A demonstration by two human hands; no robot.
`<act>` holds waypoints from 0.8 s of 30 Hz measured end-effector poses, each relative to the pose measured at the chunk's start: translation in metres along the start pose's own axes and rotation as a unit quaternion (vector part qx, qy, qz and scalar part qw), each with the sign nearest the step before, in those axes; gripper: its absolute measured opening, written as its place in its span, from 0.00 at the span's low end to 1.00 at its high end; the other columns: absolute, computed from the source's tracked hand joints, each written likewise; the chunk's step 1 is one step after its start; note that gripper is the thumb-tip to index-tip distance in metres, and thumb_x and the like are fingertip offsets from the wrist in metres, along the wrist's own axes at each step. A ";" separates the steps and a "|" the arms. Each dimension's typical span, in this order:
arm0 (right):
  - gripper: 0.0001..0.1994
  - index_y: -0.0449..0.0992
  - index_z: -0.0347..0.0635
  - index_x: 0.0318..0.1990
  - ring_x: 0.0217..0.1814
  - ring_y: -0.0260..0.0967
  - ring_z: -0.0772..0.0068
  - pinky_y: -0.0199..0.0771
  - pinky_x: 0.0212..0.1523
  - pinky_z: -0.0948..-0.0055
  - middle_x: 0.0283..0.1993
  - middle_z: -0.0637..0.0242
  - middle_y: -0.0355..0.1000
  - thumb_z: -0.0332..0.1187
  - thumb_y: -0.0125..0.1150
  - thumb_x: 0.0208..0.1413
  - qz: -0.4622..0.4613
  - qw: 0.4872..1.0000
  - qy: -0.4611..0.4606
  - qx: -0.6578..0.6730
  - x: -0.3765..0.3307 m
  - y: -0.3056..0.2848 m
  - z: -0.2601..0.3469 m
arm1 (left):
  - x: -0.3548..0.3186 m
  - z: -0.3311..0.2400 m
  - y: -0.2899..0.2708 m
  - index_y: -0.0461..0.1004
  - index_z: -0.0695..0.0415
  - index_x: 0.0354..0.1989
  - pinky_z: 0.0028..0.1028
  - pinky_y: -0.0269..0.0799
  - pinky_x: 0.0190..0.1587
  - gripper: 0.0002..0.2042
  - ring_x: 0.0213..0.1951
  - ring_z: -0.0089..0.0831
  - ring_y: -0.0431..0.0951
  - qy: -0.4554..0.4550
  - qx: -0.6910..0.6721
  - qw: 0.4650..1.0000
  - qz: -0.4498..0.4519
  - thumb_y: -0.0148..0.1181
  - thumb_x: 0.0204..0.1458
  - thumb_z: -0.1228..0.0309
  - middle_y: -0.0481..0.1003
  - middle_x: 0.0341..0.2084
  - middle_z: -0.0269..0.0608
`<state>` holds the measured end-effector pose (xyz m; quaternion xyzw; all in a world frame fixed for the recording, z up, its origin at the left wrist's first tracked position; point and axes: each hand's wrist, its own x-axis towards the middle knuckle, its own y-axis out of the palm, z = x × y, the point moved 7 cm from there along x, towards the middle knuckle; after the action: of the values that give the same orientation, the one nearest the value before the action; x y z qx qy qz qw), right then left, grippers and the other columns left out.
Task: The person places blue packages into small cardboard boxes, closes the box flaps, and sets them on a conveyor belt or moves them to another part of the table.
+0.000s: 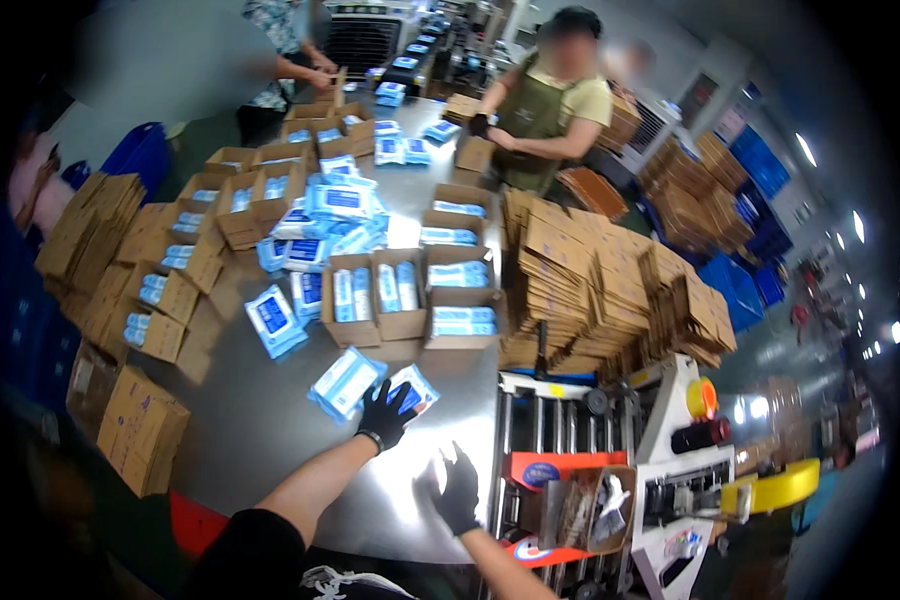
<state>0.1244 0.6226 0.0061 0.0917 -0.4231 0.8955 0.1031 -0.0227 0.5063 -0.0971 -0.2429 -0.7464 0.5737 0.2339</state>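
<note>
My left hand [385, 414], in a black glove, lies with spread fingers on a blue-and-white wipes pack [420, 391] near the front of the steel table [240, 420]. Touching that pack's left side is a second wipes pack [345, 384], flat on the table. My right hand [457, 492], also gloved in black, is over the table's front right, fingers apart and nothing in them. Further off, a single wipes pack [275, 321] lies by a heap of packs [340, 205]. Just beyond my hands stand open cartons [402, 325] filled with packs.
More filled cartons [160, 345] line the table's left edge. Flattened cartons [550, 290] are stacked at the right, behind a roller conveyor with a taping machine [670, 450]. A co-worker in a green apron [530, 130] handles a carton across the table; another person's hands [320, 72] work at the far left.
</note>
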 end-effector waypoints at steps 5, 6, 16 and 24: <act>0.34 0.60 0.48 0.64 0.64 0.55 0.44 0.54 0.62 0.52 0.66 0.45 0.54 0.35 0.61 0.46 -0.095 0.983 -0.106 -0.113 0.197 0.006 0.010 | -0.083 0.098 -0.049 0.63 0.25 0.60 0.62 0.46 0.60 0.35 0.64 0.58 0.51 0.060 0.066 0.996 0.023 0.67 0.38 0.62 0.56 0.64 0.44; 0.34 0.61 0.50 0.64 0.64 0.54 0.44 0.54 0.62 0.51 0.67 0.47 0.53 0.34 0.61 0.45 -0.104 0.977 -0.122 -0.139 0.238 0.013 0.004 | -0.094 0.124 -0.060 0.63 0.25 0.60 0.61 0.45 0.61 0.36 0.64 0.58 0.51 0.041 0.055 0.997 0.026 0.67 0.38 0.62 0.55 0.65 0.44; 0.07 0.80 0.55 0.33 0.44 0.75 0.59 0.73 0.39 0.58 0.39 0.63 0.76 0.35 0.54 0.50 0.153 0.901 -0.028 -0.406 0.384 0.077 -0.095 | 0.015 0.211 -0.144 0.72 0.60 0.41 0.42 0.68 0.41 0.14 0.39 0.47 0.73 -0.145 -0.205 0.925 -0.285 0.60 0.46 0.69 0.73 0.33 0.48; 0.10 0.80 0.54 0.36 0.44 0.74 0.57 0.73 0.43 0.59 0.39 0.62 0.77 0.41 0.56 0.49 0.187 0.928 -0.035 -0.321 0.329 0.062 -0.100 | 0.134 0.140 -0.111 0.71 0.57 0.42 0.46 0.73 0.40 0.13 0.36 0.50 0.79 -0.253 -0.170 0.952 -0.001 0.49 0.49 0.66 0.78 0.32 0.53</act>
<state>-0.2165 0.6971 -0.0192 0.0041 -0.7008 0.7111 -0.0566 -0.2243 0.4618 -0.0125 -0.1249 -0.8678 0.4809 -0.0065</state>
